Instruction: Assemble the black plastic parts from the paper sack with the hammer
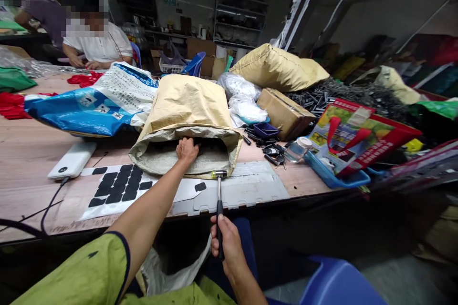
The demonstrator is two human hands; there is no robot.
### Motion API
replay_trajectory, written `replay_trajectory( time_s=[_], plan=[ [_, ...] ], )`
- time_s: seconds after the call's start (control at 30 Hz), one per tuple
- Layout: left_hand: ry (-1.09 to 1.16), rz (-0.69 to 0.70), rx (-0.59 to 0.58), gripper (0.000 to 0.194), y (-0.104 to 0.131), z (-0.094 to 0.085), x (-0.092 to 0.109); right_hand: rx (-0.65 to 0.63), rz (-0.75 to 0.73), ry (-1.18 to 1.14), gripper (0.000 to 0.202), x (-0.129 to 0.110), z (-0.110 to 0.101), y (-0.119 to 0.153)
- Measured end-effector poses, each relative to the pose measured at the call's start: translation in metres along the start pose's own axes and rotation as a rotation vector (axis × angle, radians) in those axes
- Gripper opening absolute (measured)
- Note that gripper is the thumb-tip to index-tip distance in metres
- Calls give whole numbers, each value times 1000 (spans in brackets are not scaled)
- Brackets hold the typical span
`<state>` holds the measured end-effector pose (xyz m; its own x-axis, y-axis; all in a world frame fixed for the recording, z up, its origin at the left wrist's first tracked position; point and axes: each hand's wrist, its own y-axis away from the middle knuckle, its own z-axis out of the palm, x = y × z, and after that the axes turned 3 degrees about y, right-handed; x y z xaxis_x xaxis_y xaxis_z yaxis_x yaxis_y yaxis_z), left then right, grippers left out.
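My left hand (187, 150) is in the mouth of a tan woven sack (189, 100), its fingers curled; what they hold, if anything, is hidden. The sack lies on the table with its open end towards me, dark inside. In my right hand (227, 238) is a small hammer (219, 195) with a black grip. Its head, yellow at one end and black at the other, is up by the sack's lower lip. Below the sack lies a white sheet (86, 210) bearing several black rounded-square pads (115, 185), beside a grey board (257, 181).
On the left are a white power bank (72, 159) with a cable and a blue-and-white bag (107, 102). To the right stand a cardboard box (286, 112), a glass jar (298, 149), black parts and a blue tray (336, 178). Two people work at the far left.
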<state>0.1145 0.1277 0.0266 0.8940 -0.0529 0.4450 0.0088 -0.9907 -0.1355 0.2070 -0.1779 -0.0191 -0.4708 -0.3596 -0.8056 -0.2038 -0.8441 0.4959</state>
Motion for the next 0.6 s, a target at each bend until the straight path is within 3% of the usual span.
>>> replay_trajectory(
  time_s=[0.17,0.23,0.33,0.4,0.47,0.6],
  plan=[
    [78,35,38,25,12,-11,-13,0,11,-11,63,-3,2,1],
    [172,96,55,21,31,-19,-23,8,14,-6,64,-4,4,2],
    [359,304,18,15,74,-28,-40,12,20,-3,64,-6,5,2],
    [432,431,-41,12,103,-28,-51,7,18,-1,63,-6,5,2],
    [438,467,-83,12,124,-24,-59,8,7,14,63,-7,5,2],
    [402,436,-123,21,137,-13,-66,29,-16,51,64,-8,6,2]
  ],
)
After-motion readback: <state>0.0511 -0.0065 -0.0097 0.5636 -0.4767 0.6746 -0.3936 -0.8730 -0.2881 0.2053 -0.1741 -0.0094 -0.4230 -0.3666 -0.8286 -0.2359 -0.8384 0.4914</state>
